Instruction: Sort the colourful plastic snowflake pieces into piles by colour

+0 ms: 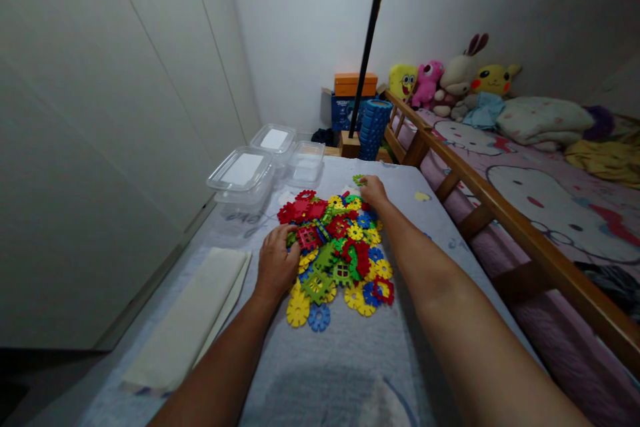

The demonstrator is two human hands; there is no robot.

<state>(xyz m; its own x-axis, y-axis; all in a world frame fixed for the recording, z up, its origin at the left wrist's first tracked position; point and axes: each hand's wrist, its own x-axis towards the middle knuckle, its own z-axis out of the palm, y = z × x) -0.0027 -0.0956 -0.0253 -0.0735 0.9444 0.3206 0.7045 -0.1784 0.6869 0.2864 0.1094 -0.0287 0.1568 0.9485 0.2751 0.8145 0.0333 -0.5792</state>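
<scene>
A pile of interlocking plastic building pieces in red, yellow, green and blue lies on the cloth-covered table. Some are round notched discs, others square with window-like holes. My left hand rests at the pile's left edge, fingers curled, with a green piece showing between thumb and forefinger. Beyond the far right of the pile, my right hand pinches a light green notched piece at its fingertips. Part of that piece is hidden by the fingers. A blue disc and a yellow disc lie nearest me.
Clear lidded plastic boxes and another clear container stand at the back left. A folded cream cloth lies left of my left arm. A wooden bed rail runs along the right; a black pole rises behind the table.
</scene>
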